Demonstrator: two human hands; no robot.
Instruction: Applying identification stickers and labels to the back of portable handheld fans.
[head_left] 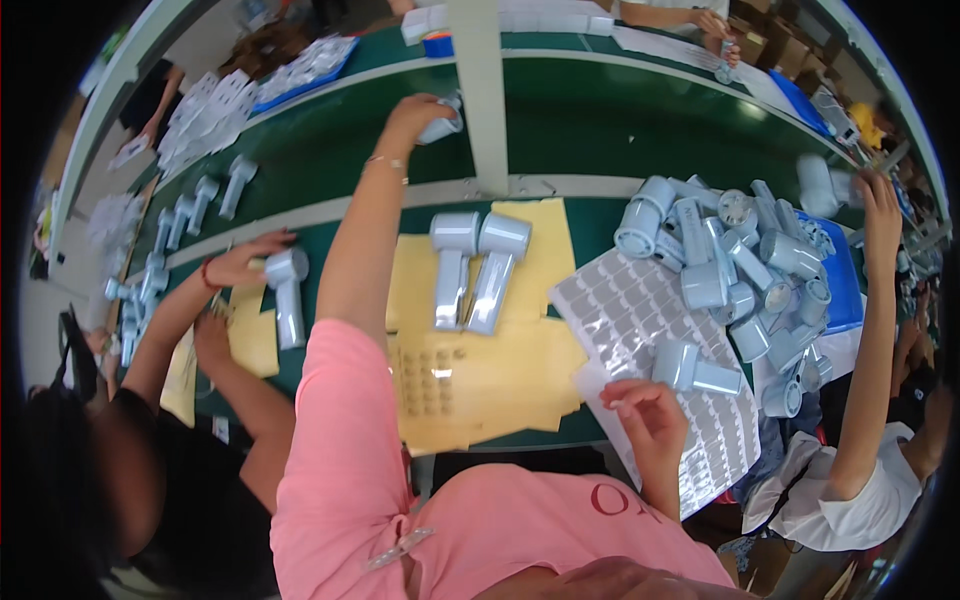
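Note:
My left hand [415, 122] reaches far over the green belt, its fingers wrapped round a pale blue hair-dryer-shaped appliance [441, 125]. Near my body, my right hand [652, 418] has thumb and fingertips drawn together; a small pale bit shows there, too small to name. It hovers beside a sheet of grey labels [640, 310], with one appliance [675, 364] lying on that sheet. Directly before me, two more appliances [456, 235] [503, 238] lie side by side on yellow sheets [490, 375]. Several round dark marks show on the front sheet.
Pale blue appliances [705, 285] are heaped at the right beside a blue tray [846, 285]. A metal post [484, 100] rises at the belt's near rail. Co-workers' hands [245, 262] [880, 200] work at left and right. More appliances [238, 187] stand along the belt at left.

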